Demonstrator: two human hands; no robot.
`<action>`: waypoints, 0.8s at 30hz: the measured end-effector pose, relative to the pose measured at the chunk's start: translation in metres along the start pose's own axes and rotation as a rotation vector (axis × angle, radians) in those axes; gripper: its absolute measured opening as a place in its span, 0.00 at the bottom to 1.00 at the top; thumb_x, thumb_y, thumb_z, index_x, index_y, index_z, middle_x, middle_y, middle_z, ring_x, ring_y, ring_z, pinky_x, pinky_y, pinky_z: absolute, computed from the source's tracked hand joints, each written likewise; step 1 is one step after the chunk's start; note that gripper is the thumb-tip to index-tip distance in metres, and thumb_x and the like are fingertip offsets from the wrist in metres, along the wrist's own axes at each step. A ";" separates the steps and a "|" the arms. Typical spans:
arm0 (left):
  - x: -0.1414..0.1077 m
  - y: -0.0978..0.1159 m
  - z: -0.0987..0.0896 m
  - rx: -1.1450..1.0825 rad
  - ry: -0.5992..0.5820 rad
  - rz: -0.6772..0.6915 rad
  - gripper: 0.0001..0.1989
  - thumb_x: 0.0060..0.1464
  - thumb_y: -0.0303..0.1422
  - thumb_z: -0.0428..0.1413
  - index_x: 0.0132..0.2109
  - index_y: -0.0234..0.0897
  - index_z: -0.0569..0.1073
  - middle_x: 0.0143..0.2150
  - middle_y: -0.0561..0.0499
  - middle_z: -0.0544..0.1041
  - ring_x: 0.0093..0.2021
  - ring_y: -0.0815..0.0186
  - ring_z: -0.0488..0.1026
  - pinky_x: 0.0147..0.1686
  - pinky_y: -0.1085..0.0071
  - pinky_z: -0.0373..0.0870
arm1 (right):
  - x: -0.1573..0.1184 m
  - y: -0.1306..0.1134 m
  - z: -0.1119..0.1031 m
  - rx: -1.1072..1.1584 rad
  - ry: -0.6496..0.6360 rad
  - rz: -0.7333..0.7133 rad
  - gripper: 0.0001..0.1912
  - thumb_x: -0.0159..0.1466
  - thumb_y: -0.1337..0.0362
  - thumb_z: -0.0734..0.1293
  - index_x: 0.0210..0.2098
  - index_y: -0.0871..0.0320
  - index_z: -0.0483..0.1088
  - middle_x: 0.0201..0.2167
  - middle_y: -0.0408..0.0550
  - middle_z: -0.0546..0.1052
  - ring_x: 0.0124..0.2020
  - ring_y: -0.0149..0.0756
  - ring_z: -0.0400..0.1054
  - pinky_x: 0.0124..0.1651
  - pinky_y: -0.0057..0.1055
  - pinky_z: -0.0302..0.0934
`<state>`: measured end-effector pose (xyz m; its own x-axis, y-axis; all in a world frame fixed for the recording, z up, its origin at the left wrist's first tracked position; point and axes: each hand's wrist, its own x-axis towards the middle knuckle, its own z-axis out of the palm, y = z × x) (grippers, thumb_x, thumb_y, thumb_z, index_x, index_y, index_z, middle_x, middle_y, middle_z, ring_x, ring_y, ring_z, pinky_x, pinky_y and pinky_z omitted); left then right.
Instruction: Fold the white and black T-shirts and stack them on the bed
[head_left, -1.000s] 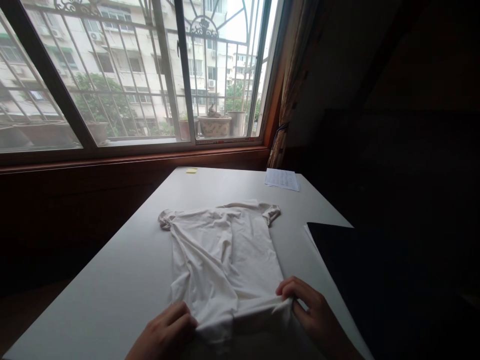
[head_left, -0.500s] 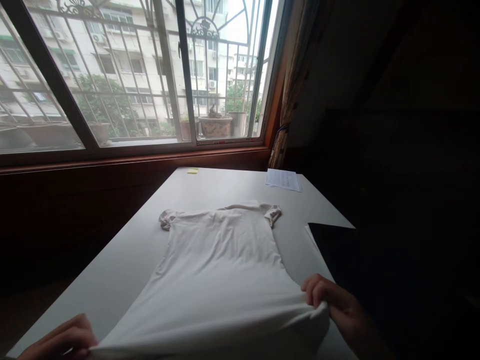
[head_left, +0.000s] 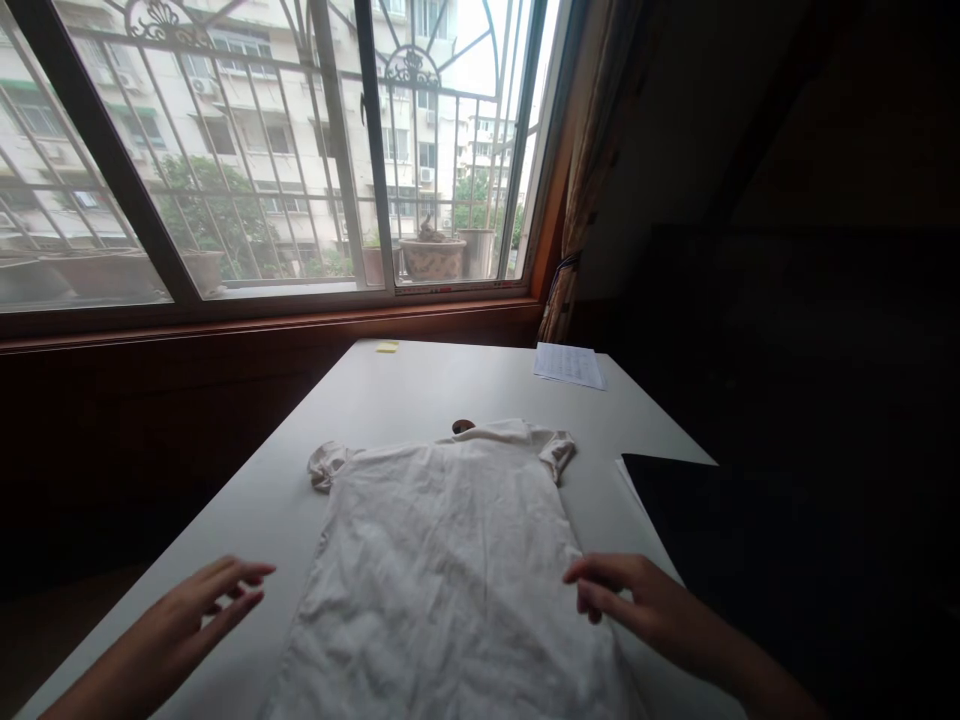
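Note:
A white short-sleeved shirt [head_left: 450,550] with gathered, puffy cuffs lies spread on the table, its collar end away from me. Light wrinkles run over its body, and its near end passes out of the bottom of the view. My left hand [head_left: 202,610] is beside the shirt's left edge, fingers stretched and apart, holding nothing. Over the shirt's right edge, my right hand [head_left: 630,595] has loosely bent, parted fingers with no cloth gripped in them. Whether its fingertips touch the fabric I cannot tell.
The white table [head_left: 300,400] carries a small yellow note [head_left: 387,347] and printed sheets [head_left: 570,366] at its far edge. A round brown-rimmed spot [head_left: 463,427] shows behind the collar. A black flat item [head_left: 675,510] covers the right edge. Beyond stand a window and a curtain [head_left: 562,290].
Both hands have let go of the shirt's near end, which was stretched and lifted. The cloth has dropped flatter. My left hand has moved up and right; my right hand slightly left.

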<state>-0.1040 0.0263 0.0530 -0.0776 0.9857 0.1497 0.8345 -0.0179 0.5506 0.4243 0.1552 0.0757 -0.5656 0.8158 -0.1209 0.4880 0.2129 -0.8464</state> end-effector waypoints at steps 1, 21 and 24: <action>0.021 -0.008 -0.002 0.015 -0.022 -0.013 0.22 0.61 0.51 0.54 0.49 0.42 0.80 0.45 0.47 0.81 0.41 0.60 0.79 0.37 0.73 0.76 | 0.015 0.003 -0.006 -0.040 0.060 -0.029 0.13 0.67 0.58 0.65 0.43 0.55 0.78 0.34 0.47 0.81 0.35 0.41 0.77 0.40 0.34 0.68; 0.217 -0.041 0.039 -0.068 0.206 -0.201 0.21 0.53 0.42 0.56 0.49 0.35 0.77 0.41 0.45 0.80 0.39 0.58 0.78 0.39 0.66 0.74 | 0.211 0.068 -0.054 -0.964 0.465 0.216 0.24 0.64 0.73 0.60 0.58 0.55 0.70 0.48 0.57 0.76 0.49 0.48 0.68 0.47 0.40 0.59; 0.197 -0.035 0.018 -0.266 0.366 -0.146 0.23 0.57 0.48 0.54 0.50 0.35 0.75 0.48 0.43 0.77 0.44 0.57 0.77 0.41 0.65 0.74 | 0.203 0.061 -0.072 -0.986 0.422 0.159 0.15 0.62 0.72 0.62 0.45 0.57 0.75 0.44 0.55 0.76 0.46 0.44 0.69 0.46 0.36 0.59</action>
<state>-0.1391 0.2241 0.0487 -0.4105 0.8582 0.3082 0.6356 0.0270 0.7715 0.3867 0.3727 0.0366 -0.2657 0.9514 0.1555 0.9618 0.2727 -0.0247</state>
